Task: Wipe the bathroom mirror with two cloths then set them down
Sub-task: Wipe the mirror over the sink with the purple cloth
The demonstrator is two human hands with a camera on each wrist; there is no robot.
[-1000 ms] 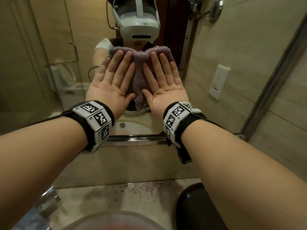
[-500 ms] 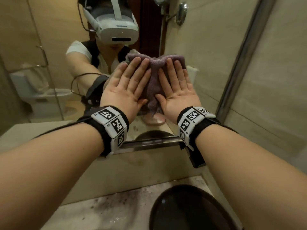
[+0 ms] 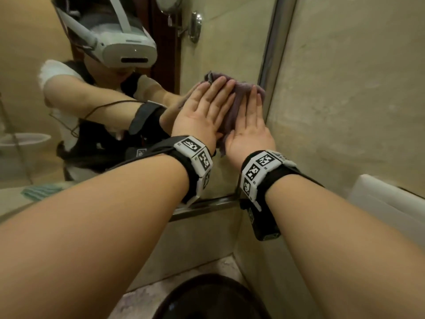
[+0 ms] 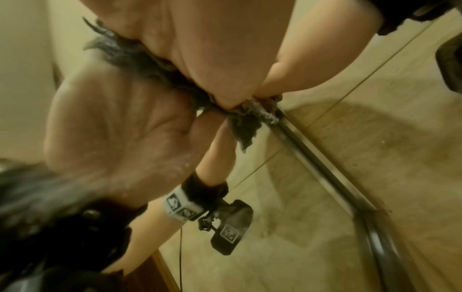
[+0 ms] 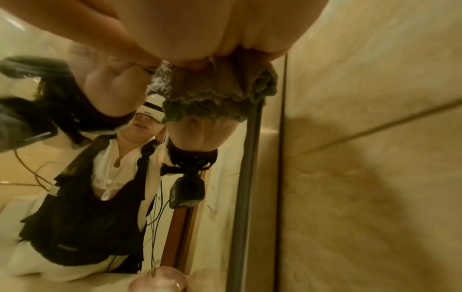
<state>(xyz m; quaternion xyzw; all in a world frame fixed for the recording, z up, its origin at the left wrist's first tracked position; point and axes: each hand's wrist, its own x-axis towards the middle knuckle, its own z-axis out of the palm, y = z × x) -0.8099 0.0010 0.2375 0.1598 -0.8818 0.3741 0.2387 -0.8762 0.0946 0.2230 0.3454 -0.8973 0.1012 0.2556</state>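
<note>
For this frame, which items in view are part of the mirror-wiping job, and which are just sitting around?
Part of the job:
- purple cloth, pressed flat on the glass
- left hand and right hand, fingers straight on the cloth
- mirror, wiped near its metal frame

Just lying about:
- teal striped cloth on the counter, seen as a reflection
- dark basin
- white wall fixture

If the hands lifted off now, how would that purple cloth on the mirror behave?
The purple cloth looks floppy: it bunches in folds between the left hand and right hand. Flat fingers alone pin it to the upright mirror, so it would probably drop. Its fuzzy pile likely grips skin rather than slipping.
</note>
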